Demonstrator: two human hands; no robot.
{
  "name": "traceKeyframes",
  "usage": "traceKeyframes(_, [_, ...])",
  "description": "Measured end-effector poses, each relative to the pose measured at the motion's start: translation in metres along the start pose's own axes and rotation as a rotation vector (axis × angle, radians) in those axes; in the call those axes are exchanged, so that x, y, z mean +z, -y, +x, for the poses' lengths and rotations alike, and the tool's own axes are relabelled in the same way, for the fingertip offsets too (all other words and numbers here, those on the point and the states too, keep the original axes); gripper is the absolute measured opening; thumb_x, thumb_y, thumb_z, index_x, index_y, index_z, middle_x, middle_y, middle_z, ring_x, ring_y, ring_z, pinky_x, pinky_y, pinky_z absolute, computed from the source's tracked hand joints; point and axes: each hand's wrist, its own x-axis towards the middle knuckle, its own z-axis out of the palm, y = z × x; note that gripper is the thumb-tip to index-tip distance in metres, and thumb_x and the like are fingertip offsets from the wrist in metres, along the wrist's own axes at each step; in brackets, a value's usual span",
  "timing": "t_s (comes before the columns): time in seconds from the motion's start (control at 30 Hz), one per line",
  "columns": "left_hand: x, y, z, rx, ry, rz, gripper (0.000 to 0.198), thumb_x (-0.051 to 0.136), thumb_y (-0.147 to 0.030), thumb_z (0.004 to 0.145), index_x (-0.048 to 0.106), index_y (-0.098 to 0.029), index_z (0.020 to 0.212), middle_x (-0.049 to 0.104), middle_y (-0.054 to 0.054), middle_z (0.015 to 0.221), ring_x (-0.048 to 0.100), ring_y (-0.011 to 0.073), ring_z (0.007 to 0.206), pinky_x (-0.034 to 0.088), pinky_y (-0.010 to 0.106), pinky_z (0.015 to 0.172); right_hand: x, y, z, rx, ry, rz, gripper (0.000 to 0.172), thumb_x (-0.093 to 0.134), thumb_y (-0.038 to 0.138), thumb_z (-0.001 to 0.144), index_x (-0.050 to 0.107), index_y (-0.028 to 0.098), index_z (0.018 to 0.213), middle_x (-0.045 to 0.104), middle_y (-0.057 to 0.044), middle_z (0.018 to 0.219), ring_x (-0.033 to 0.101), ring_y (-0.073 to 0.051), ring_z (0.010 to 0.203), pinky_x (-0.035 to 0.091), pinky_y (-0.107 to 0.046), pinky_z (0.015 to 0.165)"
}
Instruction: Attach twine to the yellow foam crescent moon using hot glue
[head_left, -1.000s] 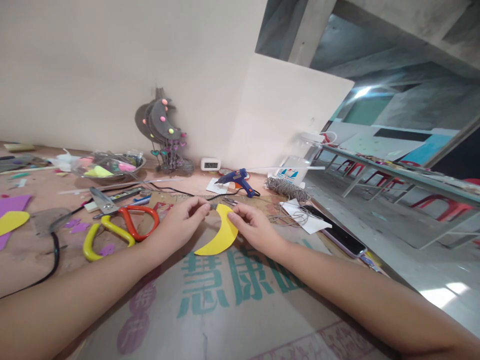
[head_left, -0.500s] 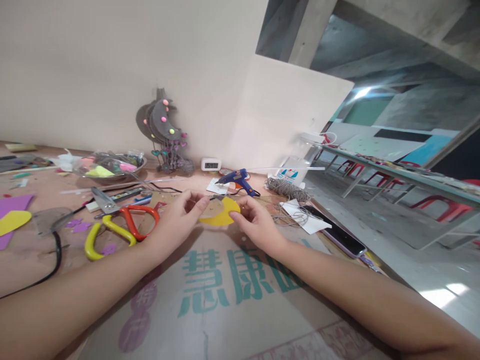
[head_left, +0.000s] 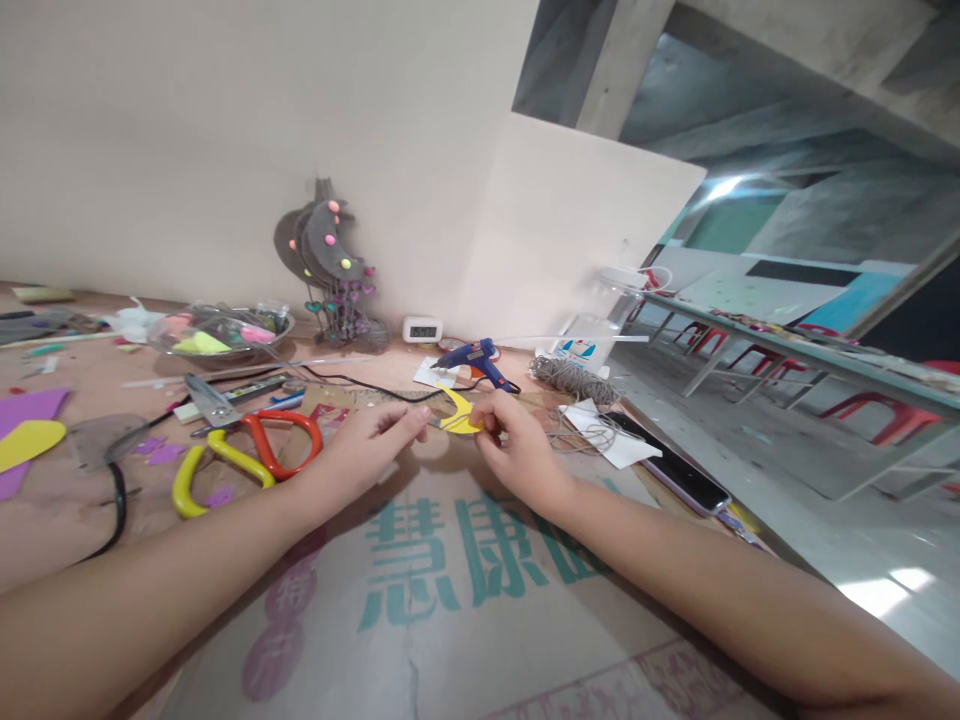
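A yellow crescent-shaped piece (head_left: 459, 412) is pinched by my right hand (head_left: 514, 440) above the printed board (head_left: 420, 640). To its left, my left hand (head_left: 390, 430) has thumb and fingers closed on something thin and small near the crescent's left tip; I cannot make out what it is. Beyond the hands a blue glue gun (head_left: 476, 360) lies on a small white paper. Scissors with one red and one yellow handle (head_left: 277, 445) rest left of my left hand.
Grey twine (head_left: 574, 380), a white paper (head_left: 619, 435) and a phone (head_left: 679, 470) lie to the right. A white clock (head_left: 422, 330) and grey moon ornaments (head_left: 322, 245) stand at the wall. A bowl of coloured pieces (head_left: 217, 335) sits at the back left.
The yellow crescent has turned and now looks narrower. It has shifted towards my right hand, and my left fingers have come away from its left end.
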Motion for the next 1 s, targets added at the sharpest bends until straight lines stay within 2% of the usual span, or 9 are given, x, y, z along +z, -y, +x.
traceKeyframes(0.13, [0.0001,-0.0004,0.0008,-0.001,0.049,0.027,0.031,0.043,-0.041,0.081,0.056,-0.017,0.068,0.052,-0.002,0.062,0.046,0.0115,0.058,0.033,0.02,0.051,0.0001,-0.0005,-0.0005,-0.015,0.0,-0.009,0.019,0.04,0.002,0.07,0.047,0.018,0.079,0.039,0.001,0.069,0.039,-0.012,0.064,0.033,-0.023,0.059])
traceKeyframes(0.27, [0.0008,-0.0006,0.0003,0.002,0.037,0.06,0.027,0.041,-0.037,0.083,0.054,-0.017,0.069,0.054,-0.003,0.066,0.047,0.0118,0.061,0.033,0.021,0.054,-0.0005,0.0023,-0.0015,-0.033,0.022,0.03,0.019,0.041,0.003,0.071,0.048,0.018,0.081,0.04,0.0,0.072,0.04,-0.012,0.065,0.034,-0.023,0.06])
traceKeyframes(0.37, [0.0003,-0.0023,-0.0011,0.018,-0.003,0.117,0.027,0.039,-0.036,0.084,0.053,-0.018,0.07,0.054,-0.003,0.067,0.048,0.0126,0.064,0.034,0.021,0.057,-0.001,0.0038,-0.0016,0.06,-0.048,0.173,0.015,0.043,0.01,0.076,0.043,0.019,0.089,0.04,0.0,0.075,0.04,-0.012,0.065,0.036,-0.024,0.059])
traceKeyframes(0.47, [0.0001,-0.0032,-0.0018,0.046,-0.022,0.163,0.027,0.038,-0.037,0.084,0.053,-0.018,0.072,0.055,-0.002,0.067,0.05,0.0136,0.066,0.035,0.021,0.059,-0.0018,0.0025,0.0004,0.183,-0.157,0.327,0.008,0.042,0.023,0.083,0.04,0.019,0.089,0.041,0.0,0.078,0.042,-0.011,0.067,0.038,-0.024,0.062])
traceKeyframes(0.67, [0.0013,-0.0014,-0.001,0.076,-0.006,0.216,0.029,0.038,-0.038,0.084,0.058,-0.018,0.077,0.061,0.0,0.075,0.053,0.0151,0.072,0.038,0.023,0.064,-0.0025,-0.0028,0.0062,0.367,-0.125,0.487,0.028,0.039,0.04,0.086,0.044,0.018,0.102,0.048,-0.002,0.079,0.044,-0.011,0.065,0.039,-0.023,0.06])
traceKeyframes(0.83, [0.001,-0.0012,-0.0011,0.063,-0.007,0.24,0.029,0.038,-0.038,0.084,0.059,-0.019,0.08,0.063,0.0,0.078,0.055,0.0155,0.074,0.038,0.023,0.065,-0.0023,-0.0055,0.007,0.337,-0.088,0.506,0.039,0.042,0.041,0.085,0.042,0.02,0.118,0.049,-0.002,0.084,0.043,-0.01,0.061,0.039,-0.023,0.058])
traceKeyframes(0.87, [0.001,-0.0017,-0.0013,0.06,-0.008,0.241,0.029,0.039,-0.038,0.083,0.059,-0.019,0.08,0.063,-0.001,0.077,0.055,0.0155,0.074,0.038,0.023,0.065,-0.0022,-0.0057,0.0071,0.327,-0.064,0.51,0.036,0.043,0.04,0.085,0.045,0.021,0.115,0.049,-0.001,0.081,0.042,-0.01,0.06,0.038,-0.023,0.057])
traceKeyframes(0.93, [0.0012,-0.003,-0.0015,0.05,-0.014,0.239,0.029,0.039,-0.038,0.083,0.059,-0.019,0.079,0.062,-0.001,0.076,0.055,0.0151,0.072,0.038,0.023,0.064,-0.0024,-0.0053,0.0073,0.325,-0.007,0.496,0.026,0.045,0.039,0.084,0.054,0.018,0.095,0.046,0.001,0.07,0.04,-0.01,0.058,0.035,-0.022,0.055])
traceKeyframes(1.0, [0.0012,-0.0033,-0.0013,0.026,-0.025,0.224,0.029,0.039,-0.039,0.083,0.059,-0.018,0.078,0.061,-0.001,0.074,0.054,0.0147,0.07,0.037,0.023,0.062,-0.003,-0.0037,0.0077,0.334,0.024,0.462,0.027,0.045,0.039,0.084,0.053,0.016,0.073,0.043,0.003,0.061,0.038,-0.009,0.055,0.033,-0.021,0.053])
